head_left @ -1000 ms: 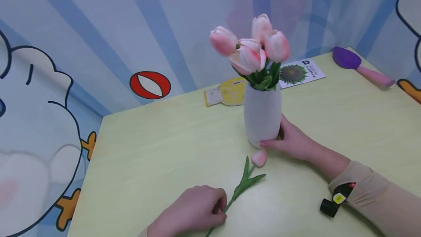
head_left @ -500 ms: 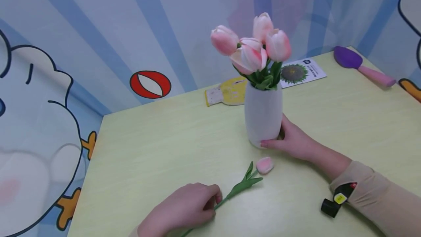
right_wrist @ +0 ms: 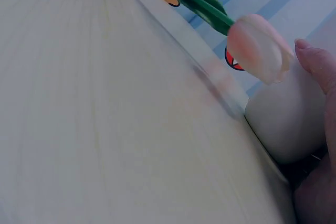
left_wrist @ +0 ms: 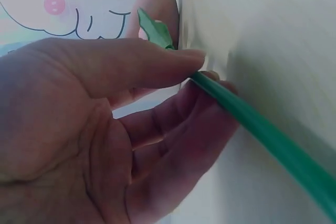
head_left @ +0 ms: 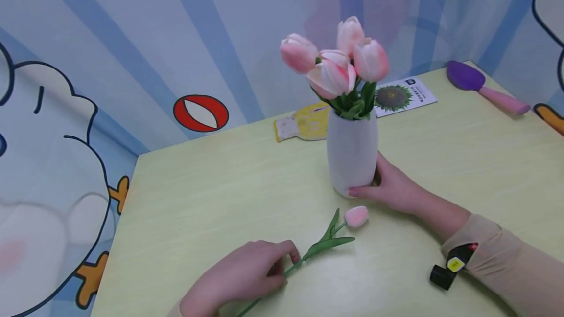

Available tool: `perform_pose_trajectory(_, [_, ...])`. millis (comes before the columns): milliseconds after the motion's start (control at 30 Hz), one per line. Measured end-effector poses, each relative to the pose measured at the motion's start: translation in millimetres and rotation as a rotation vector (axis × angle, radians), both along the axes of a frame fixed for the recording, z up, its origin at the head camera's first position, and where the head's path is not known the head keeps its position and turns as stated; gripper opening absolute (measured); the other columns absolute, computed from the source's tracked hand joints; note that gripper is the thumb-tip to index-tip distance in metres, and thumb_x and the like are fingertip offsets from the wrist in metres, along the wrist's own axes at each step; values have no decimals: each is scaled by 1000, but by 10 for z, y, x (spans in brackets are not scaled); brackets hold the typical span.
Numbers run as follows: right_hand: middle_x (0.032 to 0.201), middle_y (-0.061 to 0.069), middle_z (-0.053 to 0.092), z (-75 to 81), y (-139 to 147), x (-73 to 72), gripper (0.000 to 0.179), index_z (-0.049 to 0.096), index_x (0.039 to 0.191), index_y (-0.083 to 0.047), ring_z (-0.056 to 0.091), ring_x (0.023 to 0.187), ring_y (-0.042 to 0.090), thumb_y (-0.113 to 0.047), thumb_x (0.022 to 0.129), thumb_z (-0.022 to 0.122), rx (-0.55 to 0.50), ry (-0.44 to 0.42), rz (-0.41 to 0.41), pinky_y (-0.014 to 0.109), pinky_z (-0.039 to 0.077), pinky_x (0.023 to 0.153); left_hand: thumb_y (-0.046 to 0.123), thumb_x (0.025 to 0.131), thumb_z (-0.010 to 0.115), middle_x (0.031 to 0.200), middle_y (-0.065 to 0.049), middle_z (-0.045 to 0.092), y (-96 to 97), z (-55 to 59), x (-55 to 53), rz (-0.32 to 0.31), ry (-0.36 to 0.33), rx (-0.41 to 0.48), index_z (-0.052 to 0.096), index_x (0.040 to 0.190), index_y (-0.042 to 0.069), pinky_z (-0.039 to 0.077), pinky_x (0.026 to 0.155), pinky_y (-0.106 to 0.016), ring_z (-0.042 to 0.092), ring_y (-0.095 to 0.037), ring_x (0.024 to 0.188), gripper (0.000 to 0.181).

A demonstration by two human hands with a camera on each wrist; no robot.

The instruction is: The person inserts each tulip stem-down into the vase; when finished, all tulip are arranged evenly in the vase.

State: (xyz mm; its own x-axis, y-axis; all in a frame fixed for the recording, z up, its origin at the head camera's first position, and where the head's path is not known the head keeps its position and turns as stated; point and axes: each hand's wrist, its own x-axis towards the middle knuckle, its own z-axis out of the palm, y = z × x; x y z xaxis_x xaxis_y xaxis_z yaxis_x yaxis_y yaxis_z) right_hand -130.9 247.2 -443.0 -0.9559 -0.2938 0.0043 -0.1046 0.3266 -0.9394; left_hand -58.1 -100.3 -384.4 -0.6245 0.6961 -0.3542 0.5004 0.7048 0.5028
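My left hand pinches the green stem of a single pink tulip between thumb and fingers, low over the table. Its bloom points to the right, and two leaves spread below it. In the left wrist view the stem runs through the fingertips toward the lower right. A white vase stands upright, with several pink-and-white tulips in it. My right hand holds the vase near its base, thumb across the front, other fingers hidden behind. The right wrist view shows the loose tulip's bloom overlapping the vase.
Behind the vase lie a yellow bottle-shaped flat piece and a white card with a round green plant picture. At the back right rests a purple spatula with a pink handle. A printed cartoon backdrop borders the pale table.
My left hand has shifted left with the tulip, whose stem now slants flatter and whose bloom sits slightly farther right. The right hand and the vase have stayed in place.
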Motion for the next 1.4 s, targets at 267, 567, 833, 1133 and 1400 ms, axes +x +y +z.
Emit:
perform_pose_trajectory(267, [154,11,44,5,3,7,94,26,156,-19,44,143,37,-31,86,87,-5,-6,7,62,33,119,12,91,70,79,20,60,-39,77,-34,65,10,49,63,113,24,49,69,-20,55,2,69,26])
perform_pose_trajectory(567, [155,11,43,3,-1,6,95,25,156,-19,43,143,37,-31,86,87,-4,-8,3,64,33,119,14,93,71,83,21,62,-156,155,-64,78,17,-4,65,108,29,50,72,-22,57,0,74,22])
perform_pose_trajectory(833, [152,11,46,10,2,12,92,26,155,-18,46,140,36,-30,86,86,4,-3,1,60,36,117,13,94,72,82,19,62,-236,299,-105,110,42,-7,66,109,29,49,68,-23,57,-3,72,23])
perform_pose_trajectory(1133, [151,10,47,0,-11,4,91,27,155,-19,48,138,35,-28,87,86,-15,18,11,59,38,115,17,96,72,85,20,64,-258,396,-107,193,122,56,66,112,27,53,71,-25,60,-1,77,20])
perform_pose_trajectory(1400, [153,10,46,2,-9,3,93,26,156,-18,47,140,36,-28,86,86,-14,19,11,60,37,116,13,95,75,90,18,67,-256,434,-104,257,173,133,66,112,25,57,71,-23,63,0,82,22])
